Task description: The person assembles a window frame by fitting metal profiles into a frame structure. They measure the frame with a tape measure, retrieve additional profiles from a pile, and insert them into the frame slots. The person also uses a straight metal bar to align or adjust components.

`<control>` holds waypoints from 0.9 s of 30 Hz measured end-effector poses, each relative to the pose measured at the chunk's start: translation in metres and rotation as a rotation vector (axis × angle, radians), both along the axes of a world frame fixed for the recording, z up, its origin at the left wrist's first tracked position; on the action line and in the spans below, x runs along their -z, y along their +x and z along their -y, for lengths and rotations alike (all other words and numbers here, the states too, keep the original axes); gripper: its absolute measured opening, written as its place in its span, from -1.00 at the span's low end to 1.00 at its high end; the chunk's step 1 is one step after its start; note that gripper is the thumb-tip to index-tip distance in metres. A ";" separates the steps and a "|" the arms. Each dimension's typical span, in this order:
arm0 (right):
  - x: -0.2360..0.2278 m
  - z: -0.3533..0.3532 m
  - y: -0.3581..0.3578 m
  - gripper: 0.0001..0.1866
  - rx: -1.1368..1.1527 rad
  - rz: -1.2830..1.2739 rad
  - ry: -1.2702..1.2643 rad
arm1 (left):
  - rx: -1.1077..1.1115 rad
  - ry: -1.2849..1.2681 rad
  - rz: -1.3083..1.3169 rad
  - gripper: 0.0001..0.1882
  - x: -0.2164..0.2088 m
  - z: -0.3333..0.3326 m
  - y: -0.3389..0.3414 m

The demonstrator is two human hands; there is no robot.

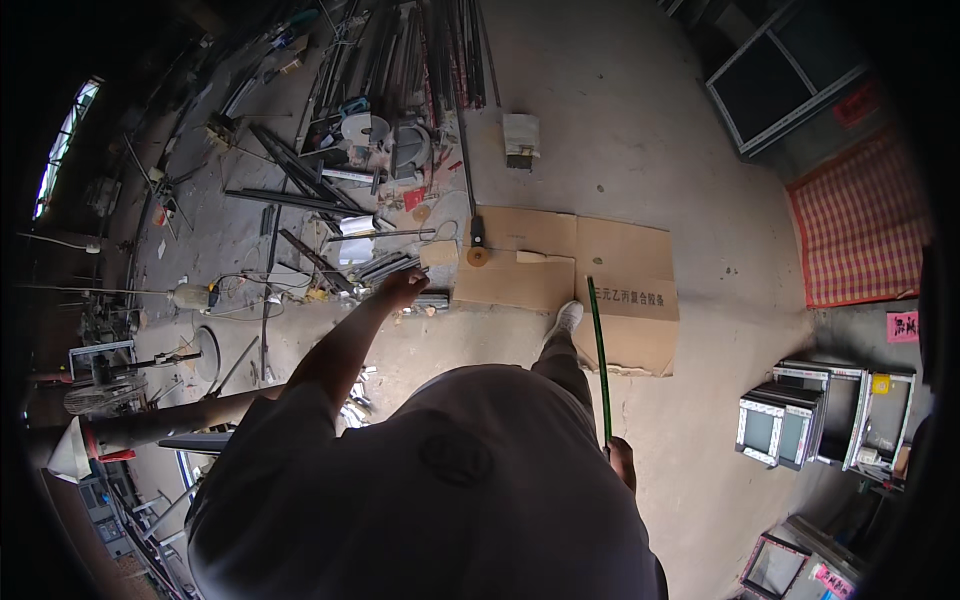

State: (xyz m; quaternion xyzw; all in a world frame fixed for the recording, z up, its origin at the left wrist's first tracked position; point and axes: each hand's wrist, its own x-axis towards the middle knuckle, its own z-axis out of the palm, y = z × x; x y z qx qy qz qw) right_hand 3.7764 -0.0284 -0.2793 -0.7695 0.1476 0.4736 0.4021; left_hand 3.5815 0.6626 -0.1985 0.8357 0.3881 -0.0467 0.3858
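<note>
My right hand [622,462] is closed around the lower end of a long thin green-edged strip [599,350], possibly a pane seen edge-on. The strip slants up and forward over the flattened cardboard [625,250] on the floor. My left hand [403,286] is stretched out to the front left with curled fingers. Whatever those fingers may hold is too small to tell. Just beyond it, on the cardboard's left edge, lies a dark hand-held power tool [478,232] with a tan disc [477,257]. One white shoe [569,317] rests on the cardboard's near edge.
Dark metal profiles [300,175] and offcuts litter the floor at left, around a saw [365,130]. A white-and-black block [520,138] lies ahead. Framed window panels [785,425] lean at right, near a red checked cloth [860,220]. A fan [110,398] stands at far left.
</note>
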 end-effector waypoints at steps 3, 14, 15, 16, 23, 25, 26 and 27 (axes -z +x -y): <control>0.007 -0.040 0.103 -0.51 0.095 -0.012 -0.044 | -0.032 -0.040 -0.122 -0.65 0.000 0.017 0.010; -0.023 -0.234 0.445 -0.70 -0.261 0.069 -0.090 | -0.118 -0.227 -0.230 -0.58 -0.004 0.035 0.086; -0.025 -0.270 0.466 -0.56 -0.265 0.046 -0.042 | -0.157 -0.220 -0.242 -0.60 0.000 0.019 0.102; -0.029 -0.307 0.485 -0.37 -0.247 0.042 -0.050 | -0.199 -0.236 -0.212 -0.60 0.003 -0.001 0.121; -0.070 -0.669 0.511 -0.43 -0.531 0.086 0.394 | -0.751 -0.837 0.486 -0.58 -0.023 -0.212 0.306; -0.097 -0.779 0.494 -0.44 -0.780 0.218 0.413 | -0.511 -1.021 0.674 -0.43 -0.050 -0.271 0.346; -0.112 -0.831 0.482 -0.43 -0.895 0.318 0.458 | -0.524 -1.060 0.593 -0.40 -0.062 -0.296 0.369; -0.132 -0.873 0.467 -0.42 -1.020 0.413 0.381 | -0.525 -1.110 0.527 -0.37 -0.074 -0.315 0.389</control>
